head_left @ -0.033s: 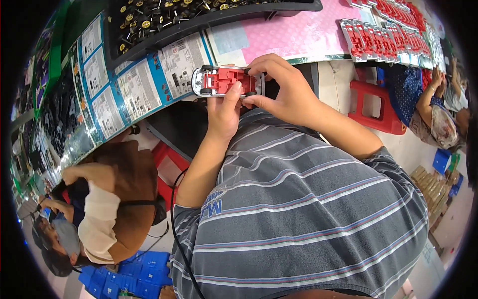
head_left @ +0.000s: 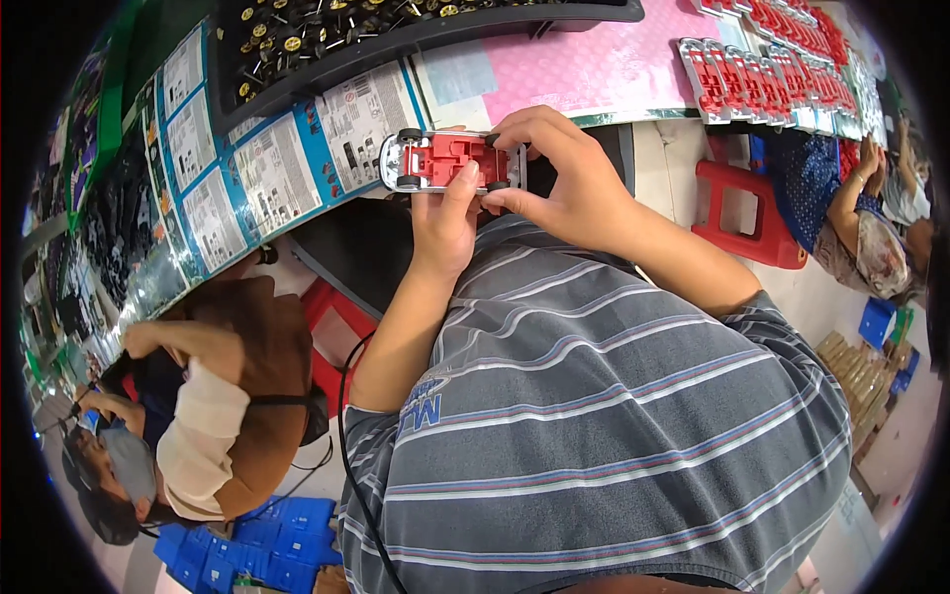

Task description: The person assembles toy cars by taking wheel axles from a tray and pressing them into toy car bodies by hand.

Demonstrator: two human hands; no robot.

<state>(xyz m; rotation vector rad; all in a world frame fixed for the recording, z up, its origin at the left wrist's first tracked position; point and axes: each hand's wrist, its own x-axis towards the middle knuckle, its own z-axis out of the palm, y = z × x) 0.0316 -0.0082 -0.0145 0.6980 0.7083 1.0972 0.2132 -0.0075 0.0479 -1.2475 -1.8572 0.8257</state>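
Note:
Belly up in my hands lies a toy car with a red inside, a silver-white shell and black wheels. My left hand grips it from below, the thumb pressed onto the red part near its right end. At that same right end, the thumb and fingers of my right hand close around a wheel and the car's edge. Just beyond the car, a black tray holds many wheel axles with yellow-centred wheels.
Printed card sheets cover the table's left part, a pink sheet its middle. Rows of red-and-silver car bodies stand at the far right. Co-workers sit on the left and right. A red stool stands at right.
My hands and the toy car stay almost exactly where they were. The co-worker on the left has shifted their head and arm slightly.

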